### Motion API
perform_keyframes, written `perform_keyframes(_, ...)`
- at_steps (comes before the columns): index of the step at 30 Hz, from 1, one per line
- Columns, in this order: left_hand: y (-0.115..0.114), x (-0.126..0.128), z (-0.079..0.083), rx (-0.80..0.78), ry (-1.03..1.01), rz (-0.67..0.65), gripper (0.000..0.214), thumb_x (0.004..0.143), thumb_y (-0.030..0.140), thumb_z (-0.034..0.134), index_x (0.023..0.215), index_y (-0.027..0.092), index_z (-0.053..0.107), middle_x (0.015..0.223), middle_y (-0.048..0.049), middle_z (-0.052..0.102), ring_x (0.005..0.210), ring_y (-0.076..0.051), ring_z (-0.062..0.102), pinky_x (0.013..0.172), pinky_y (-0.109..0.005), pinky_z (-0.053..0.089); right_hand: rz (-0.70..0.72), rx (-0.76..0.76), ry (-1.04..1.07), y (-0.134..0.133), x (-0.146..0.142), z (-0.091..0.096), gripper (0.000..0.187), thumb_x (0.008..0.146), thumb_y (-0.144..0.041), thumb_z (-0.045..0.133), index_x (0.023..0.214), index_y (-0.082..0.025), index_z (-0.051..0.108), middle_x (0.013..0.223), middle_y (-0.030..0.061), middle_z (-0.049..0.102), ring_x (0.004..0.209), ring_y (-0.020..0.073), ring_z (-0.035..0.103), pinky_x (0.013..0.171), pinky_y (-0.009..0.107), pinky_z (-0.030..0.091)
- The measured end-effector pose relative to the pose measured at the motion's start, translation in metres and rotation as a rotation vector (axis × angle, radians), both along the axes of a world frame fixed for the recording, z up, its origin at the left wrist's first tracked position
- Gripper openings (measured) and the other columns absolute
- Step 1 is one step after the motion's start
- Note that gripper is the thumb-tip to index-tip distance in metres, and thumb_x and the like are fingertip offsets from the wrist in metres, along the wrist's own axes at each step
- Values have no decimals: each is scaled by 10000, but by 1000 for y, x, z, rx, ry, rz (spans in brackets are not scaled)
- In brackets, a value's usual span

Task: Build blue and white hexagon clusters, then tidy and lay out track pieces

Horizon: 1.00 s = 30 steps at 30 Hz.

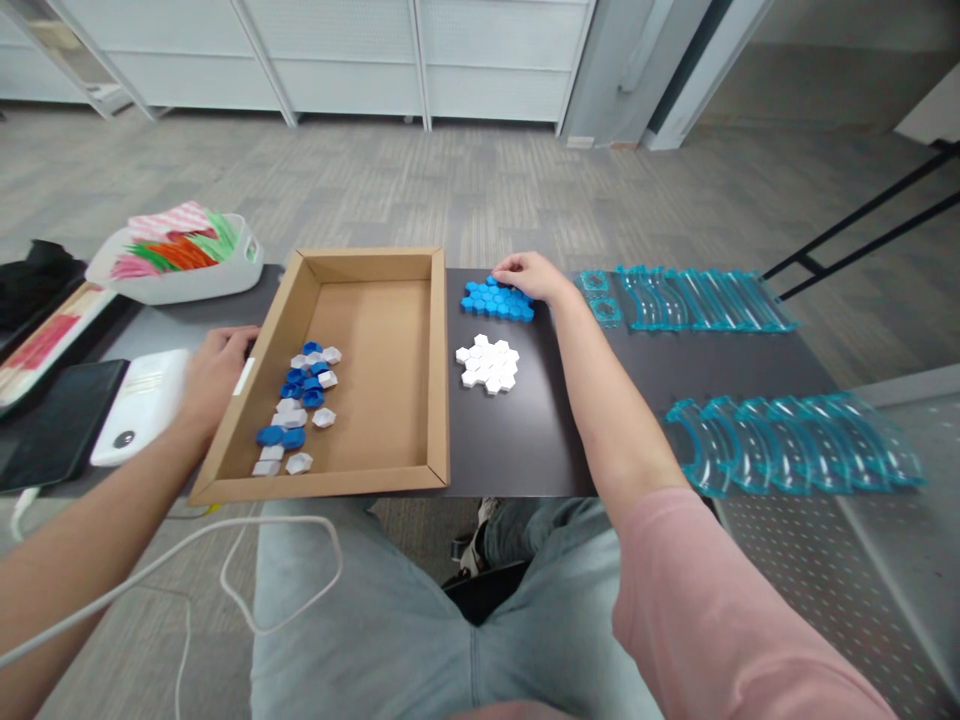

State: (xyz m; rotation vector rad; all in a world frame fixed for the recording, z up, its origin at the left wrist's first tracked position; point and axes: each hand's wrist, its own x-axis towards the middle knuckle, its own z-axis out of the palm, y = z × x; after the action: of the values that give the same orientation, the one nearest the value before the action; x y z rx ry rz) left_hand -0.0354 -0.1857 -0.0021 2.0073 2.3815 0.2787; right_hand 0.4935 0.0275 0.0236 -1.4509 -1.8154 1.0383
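With fingers and thumb brought together, my right hand [525, 275] is at the far edge of a cluster of blue hexagonal tiles [498, 303], on a blue tile at its top. Just nearer to me lies a cluster of white hexagonal tiles [489, 364]. My left hand [219, 375] rests against the outer left side of an open cardboard box [439, 400]; its fingertips are partly hidden there. Inside the box, along the left, loose blue tiles [294, 437] and white tiles [324, 417] lie scattered.
Clear teal curved track pieces [795, 440] and straighter ones [705, 300] lie in rows at right, beside small teal squares [600, 298]. A white bin [187, 285] of colourful strips, a white device [142, 405] and a black phone [64, 420] are at left. A white cable [225, 522] hangs in front.
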Motion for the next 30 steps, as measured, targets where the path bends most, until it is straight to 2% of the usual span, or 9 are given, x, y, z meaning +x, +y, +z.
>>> perform_keyframes(9, -2, 6, 6, -5, -29, 34, 654, 1029, 396, 444, 1602, 172, 665, 1613, -216, 657, 1562, -377, 618, 1363, -498, 497, 48, 1, 18, -2, 2, 2, 89, 905, -214, 946, 850, -206, 877, 813, 25, 830, 775, 179, 710, 854, 334, 616)
perform_keyframes(13, -3, 12, 11, -25, -18, 21, 667, 1032, 370, 436, 1613, 122, 651, 1631, -251, 650, 1570, -394, 605, 1361, -526, 496, 65, -1, 33, -1, 3, 0, 53, 927, -199, 926, 884, -206, 896, 830, 18, 832, 739, 158, 673, 799, 310, 574)
perform_keyframes(17, -5, 21, 18, -47, -15, 32, 663, 1027, 341, 441, 1614, 115, 649, 1636, -243, 653, 1580, -373, 599, 1359, -488, 498, 72, 3, 40, 0, 3, -2, 79, 955, -157, 873, 892, -196, 899, 796, 1, 804, 698, 137, 630, 748, 290, 525)
perform_keyframes(21, -6, 22, 18, -49, -20, 39, 661, 1026, 321, 435, 1620, 119, 643, 1644, -234, 641, 1582, -371, 595, 1371, -491, 480, 63, 6, 22, 1, 3, -3, 27, 926, -196, 917, 904, -196, 901, 780, -5, 791, 708, 146, 631, 745, 293, 532)
perform_keyframes(25, -5, 19, 16, -18, -40, 26, 656, 1003, 302, 449, 1598, 126, 661, 1608, -237, 658, 1561, -389, 611, 1356, -518, 497, 62, 4, 19, 1, 3, -4, 107, 887, -268, 976, 909, -209, 890, 784, -4, 792, 735, 162, 655, 750, 298, 561)
perform_keyframes(30, -6, 24, 22, -36, -52, 34, 687, 990, 333, 476, 1618, 108, 643, 1624, -251, 639, 1570, -404, 597, 1368, -525, 479, 41, 5, 52, 0, 1, -4, 138, 903, -237, 970, 889, -214, 835, 811, 6, 786, 752, 171, 667, 780, 310, 561)
